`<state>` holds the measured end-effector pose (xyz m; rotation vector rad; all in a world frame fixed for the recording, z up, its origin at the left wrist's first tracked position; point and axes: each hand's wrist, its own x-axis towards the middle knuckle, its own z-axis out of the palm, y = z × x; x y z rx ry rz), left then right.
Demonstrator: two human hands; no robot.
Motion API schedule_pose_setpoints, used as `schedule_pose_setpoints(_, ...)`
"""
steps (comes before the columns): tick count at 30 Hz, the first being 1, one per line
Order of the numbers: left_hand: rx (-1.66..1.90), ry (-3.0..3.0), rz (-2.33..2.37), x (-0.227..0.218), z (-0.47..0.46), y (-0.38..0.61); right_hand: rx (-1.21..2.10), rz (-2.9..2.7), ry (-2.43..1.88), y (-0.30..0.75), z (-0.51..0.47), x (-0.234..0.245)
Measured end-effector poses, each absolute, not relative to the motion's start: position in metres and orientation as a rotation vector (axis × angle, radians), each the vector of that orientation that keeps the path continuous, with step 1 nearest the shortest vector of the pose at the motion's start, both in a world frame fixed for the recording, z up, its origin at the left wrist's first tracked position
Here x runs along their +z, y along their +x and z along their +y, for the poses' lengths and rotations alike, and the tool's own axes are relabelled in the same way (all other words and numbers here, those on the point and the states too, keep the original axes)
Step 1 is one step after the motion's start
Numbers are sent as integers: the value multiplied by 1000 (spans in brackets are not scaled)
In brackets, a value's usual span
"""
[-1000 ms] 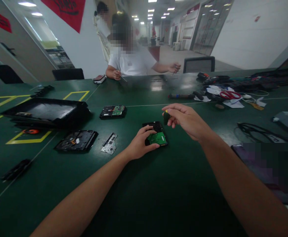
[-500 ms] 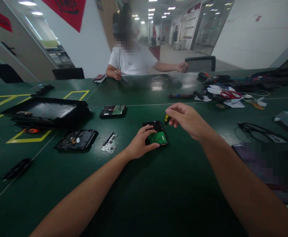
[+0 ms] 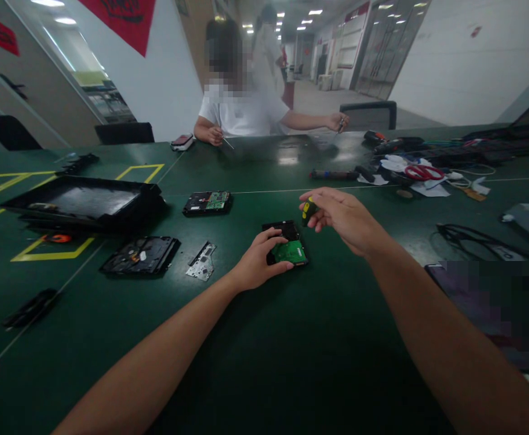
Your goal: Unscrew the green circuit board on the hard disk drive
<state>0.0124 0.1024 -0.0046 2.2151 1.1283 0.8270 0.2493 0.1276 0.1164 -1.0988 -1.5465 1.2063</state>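
A hard drive (image 3: 295, 252) with a green circuit board lies flat on the table in front of me. My left hand (image 3: 264, 258) grips it from the left, thumb at the near edge and fingers across its top. Just beyond its right side, my right hand (image 3: 334, 216) pinches a small yellow-and-black screwdriver (image 3: 309, 211) by the handle. The shaft and tip cannot be made out. To the left lie a loose circuit board (image 3: 202, 262), an opened hard drive (image 3: 141, 257) and another hard drive (image 3: 207, 203) farther back.
Black trays (image 3: 87, 202) are stacked at the left on the green table (image 3: 264, 350). A black tool (image 3: 334, 175), gloves (image 3: 393, 163) and cables (image 3: 477, 241) lie to the right. Across the table, a person in a white shirt (image 3: 246, 115) holds thin tools; someone else stands behind.
My right fingers have shifted around the screwdriver, and more of its yellow handle shows. The left hand and the hard drive stay put. Another person has come into sight in the background.
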Motion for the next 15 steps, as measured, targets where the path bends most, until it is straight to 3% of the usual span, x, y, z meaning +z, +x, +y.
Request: schedule_pose_setpoints(15,836,2219,1125,-5,103,12,1064,-1640,-1156,251,125,120)
